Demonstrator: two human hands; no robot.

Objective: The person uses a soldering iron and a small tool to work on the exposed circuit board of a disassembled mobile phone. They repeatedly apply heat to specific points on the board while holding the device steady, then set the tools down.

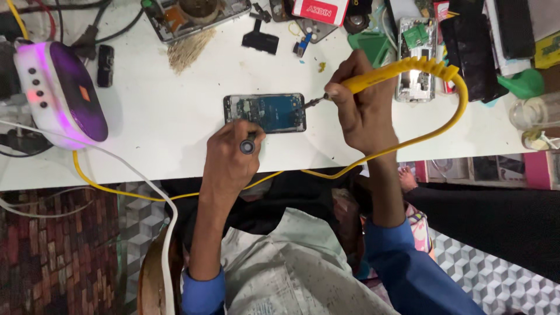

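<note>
Two hands are working over an opened phone [265,113] lying flat on the white bench [175,140]. The right hand [364,111] is gripping a yellow soldering iron [379,73], its tip touching the phone's right edge; the left hand [230,160] is closing around a small round-ended tool [247,146]. Exposed circuitry looks light and fragile, best held by its edges.

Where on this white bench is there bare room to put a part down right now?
The white bench is bare between the purple-lit lamp and the opened phone, and along the near edge below the right hand. The far edge is crowded with phone parts and a brush.
</note>
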